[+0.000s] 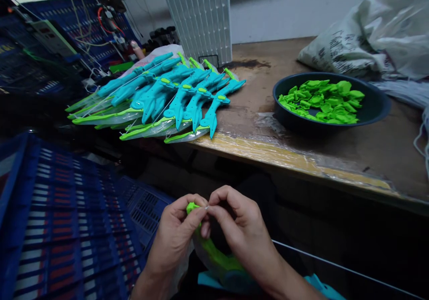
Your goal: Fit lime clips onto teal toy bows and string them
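Observation:
My left hand (176, 235) and my right hand (239, 226) meet low in front of me, below the table edge. Both pinch at the tip of a green and teal plastic toy (217, 262) that lies between them, partly in a clear bag. The left fingers wrap the toy's green end; the right thumb and forefinger pinch something small and pale at its tip. On the wooden table (351, 154) lies a pile of teal and green toys (167, 96) in clear sleeves. A dark bowl (378, 107) holds several small green plastic pieces (321, 101).
Blue plastic crates (63, 228) stand at my left. A white ribbed panel (201, 18) stands upright behind the toy pile. A large pale sack (375, 31) lies at the back right of the table. A thin cord (338, 266) runs across the lower right.

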`<act>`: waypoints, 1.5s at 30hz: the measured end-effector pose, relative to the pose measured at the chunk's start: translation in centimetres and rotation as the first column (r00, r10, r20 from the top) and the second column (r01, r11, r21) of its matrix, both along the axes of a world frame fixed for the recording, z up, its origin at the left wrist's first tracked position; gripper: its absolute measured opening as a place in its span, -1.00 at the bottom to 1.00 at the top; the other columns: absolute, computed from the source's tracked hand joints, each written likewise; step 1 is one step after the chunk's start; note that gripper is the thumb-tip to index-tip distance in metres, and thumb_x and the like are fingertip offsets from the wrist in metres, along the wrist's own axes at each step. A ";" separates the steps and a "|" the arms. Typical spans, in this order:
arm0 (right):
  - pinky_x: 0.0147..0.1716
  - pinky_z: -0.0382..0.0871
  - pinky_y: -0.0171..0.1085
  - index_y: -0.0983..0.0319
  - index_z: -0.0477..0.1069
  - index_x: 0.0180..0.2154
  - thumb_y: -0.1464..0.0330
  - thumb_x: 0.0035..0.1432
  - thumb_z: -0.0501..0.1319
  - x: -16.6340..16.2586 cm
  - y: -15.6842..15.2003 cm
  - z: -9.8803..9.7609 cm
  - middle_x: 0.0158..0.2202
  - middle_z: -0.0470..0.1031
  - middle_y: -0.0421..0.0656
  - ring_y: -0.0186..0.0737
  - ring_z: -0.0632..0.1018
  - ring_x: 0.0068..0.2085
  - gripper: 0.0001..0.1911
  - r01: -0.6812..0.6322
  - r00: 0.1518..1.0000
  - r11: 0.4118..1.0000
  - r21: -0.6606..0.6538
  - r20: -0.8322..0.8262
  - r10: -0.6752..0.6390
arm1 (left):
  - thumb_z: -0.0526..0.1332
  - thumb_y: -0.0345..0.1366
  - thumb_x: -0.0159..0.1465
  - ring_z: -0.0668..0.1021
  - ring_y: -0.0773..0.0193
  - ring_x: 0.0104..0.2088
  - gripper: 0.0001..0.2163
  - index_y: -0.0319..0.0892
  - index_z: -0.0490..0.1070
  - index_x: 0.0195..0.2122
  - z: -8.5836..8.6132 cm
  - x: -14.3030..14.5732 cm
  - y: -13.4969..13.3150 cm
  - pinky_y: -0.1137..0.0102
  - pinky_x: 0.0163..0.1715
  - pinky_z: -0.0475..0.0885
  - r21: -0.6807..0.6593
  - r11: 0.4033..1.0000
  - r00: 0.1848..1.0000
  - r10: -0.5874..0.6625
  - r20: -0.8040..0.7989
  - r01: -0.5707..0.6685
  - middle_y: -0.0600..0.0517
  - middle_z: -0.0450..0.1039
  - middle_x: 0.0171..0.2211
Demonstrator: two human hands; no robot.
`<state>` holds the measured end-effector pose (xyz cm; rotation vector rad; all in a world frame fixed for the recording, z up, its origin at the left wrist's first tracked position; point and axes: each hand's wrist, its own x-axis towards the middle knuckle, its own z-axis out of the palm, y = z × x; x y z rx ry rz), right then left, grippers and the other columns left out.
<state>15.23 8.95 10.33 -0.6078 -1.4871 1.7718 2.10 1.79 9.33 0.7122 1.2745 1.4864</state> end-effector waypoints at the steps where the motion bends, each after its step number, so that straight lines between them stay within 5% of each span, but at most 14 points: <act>1: -0.45 0.48 -0.42 0.23 0.36 -0.33 0.46 0.34 0.15 -0.1 0.0 -0.2 -0.45 0.43 -0.28 -0.40 0.56 -0.49 -0.86 0.009 1.000 1.000 0.011 -0.008 -0.009 | 0.36 -0.23 0.30 0.45 0.39 -0.56 -0.82 -0.21 0.50 -0.37 0.0 -0.3 0.0 0.52 -0.52 0.34 -0.001 1.000 1.000 -0.020 -0.013 0.020 0.10 0.41 -0.55; 5: -0.43 0.48 -0.40 0.24 0.40 -0.34 0.48 0.35 0.14 -0.2 -0.1 -1.1 -0.36 0.43 -0.23 -0.41 0.54 -0.45 -0.82 0.085 0.996 0.979 0.185 -0.006 -0.085 | 0.31 -0.23 0.34 0.46 0.39 -0.56 -0.80 -0.21 0.47 -0.38 -0.3 -0.8 -0.1 0.51 -0.51 0.35 -0.030 0.997 0.997 -0.070 -0.039 0.068 0.09 0.42 -0.57; 9: -0.30 0.48 -0.31 0.25 0.49 -0.21 0.53 0.35 0.13 -0.2 -0.4 -1.9 -0.29 0.48 -0.12 -0.29 0.53 -0.27 -0.83 0.192 0.977 0.844 0.501 -0.015 -0.213 | 0.30 -0.19 0.34 0.38 0.42 -0.63 -0.78 -0.22 0.44 -0.39 -0.6 -0.3 -0.1 0.53 -0.58 0.33 -0.055 0.997 0.994 -0.046 0.098 0.051 0.13 0.33 -0.64; 17: -0.32 0.51 -0.32 0.22 0.48 -0.15 0.54 0.35 0.13 -0.1 -0.9 -2.6 -0.26 0.49 -0.12 -0.30 0.55 -0.28 -0.81 0.233 0.968 0.823 0.518 -0.040 -0.249 | 0.32 -0.19 0.30 0.28 0.48 -0.65 -0.75 -0.23 0.38 -0.42 -0.5 0.6 0.1 0.55 -0.65 0.29 -0.050 0.998 0.963 -0.018 0.270 0.033 0.18 0.20 -0.57; 24: -0.30 0.50 -0.20 0.32 0.42 -0.02 0.57 0.32 0.14 0.3 -0.7 -3.6 -0.23 0.53 0.00 -0.16 0.52 -0.24 -0.77 0.222 0.946 0.528 0.820 -0.049 -0.322 | 0.26 -0.20 0.35 0.26 0.47 -0.64 -0.74 -0.22 0.35 -0.44 -0.7 1.1 0.2 0.56 -0.64 0.29 -0.033 0.999 0.955 -0.020 0.297 0.032 0.18 0.17 -0.61; 28: -0.30 0.50 -0.17 0.36 0.39 0.00 0.54 0.34 0.11 0.4 -0.5 -4.0 -0.24 0.52 0.02 -0.12 0.51 -0.24 -0.78 0.177 0.946 0.460 0.870 -0.021 -0.325 | 0.28 -0.18 0.33 0.24 0.48 -0.65 -0.73 -0.22 0.35 -0.44 -0.8 1.1 0.3 0.57 -0.65 0.28 -0.047 0.998 0.960 -0.020 0.279 0.034 0.18 0.18 -0.61; 32: -0.37 0.45 -0.21 0.31 0.40 -0.17 0.54 0.33 0.11 0.3 0.0 -3.8 -0.35 0.49 -0.04 -0.17 0.48 -0.33 -0.88 0.148 0.940 0.439 0.886 0.012 -0.341 | 0.29 -0.17 0.33 0.24 0.47 -0.63 -0.71 -0.22 0.34 -0.46 -0.8 1.3 0.3 0.56 -0.65 0.29 -0.070 0.997 0.967 -0.004 0.256 0.022 0.17 0.21 -0.61; 36: -0.41 0.41 -0.27 0.27 0.39 -0.25 0.56 0.28 0.17 0.2 0.2 -3.6 -0.39 0.47 -0.11 -0.24 0.46 -0.37 -0.90 0.265 0.899 0.450 0.853 -0.050 -0.436 | 0.28 -0.16 0.35 0.26 0.46 -0.62 -0.71 -0.22 0.35 -0.45 -0.7 1.5 0.4 0.56 -0.63 0.30 -0.075 0.997 0.970 0.022 0.240 -0.004 0.16 0.22 -0.59; 42: -0.37 0.41 -0.29 0.25 0.39 -0.26 0.57 0.27 0.15 0.7 -0.4 -3.5 -0.37 0.46 -0.13 -0.27 0.47 -0.34 -0.87 0.290 0.914 0.614 0.734 -0.021 -0.406 | 0.25 -0.16 0.37 0.26 0.47 -0.63 -0.70 -0.22 0.34 -0.45 -0.4 1.8 0.5 0.56 -0.63 0.27 -0.042 0.998 0.970 -0.026 0.240 0.037 0.16 0.20 -0.58; 45: -0.36 0.41 -0.29 0.25 0.40 -0.25 0.57 0.27 0.15 1.0 -0.6 -3.3 -0.36 0.47 -0.13 -0.27 0.48 -0.32 -0.87 0.279 0.925 0.649 0.708 -0.016 -0.380 | 0.26 -0.17 0.37 0.26 0.47 -0.61 -0.72 -0.22 0.35 -0.43 -0.4 1.8 0.4 0.56 -0.63 0.27 -0.036 0.998 0.969 -0.035 0.246 0.045 0.16 0.19 -0.55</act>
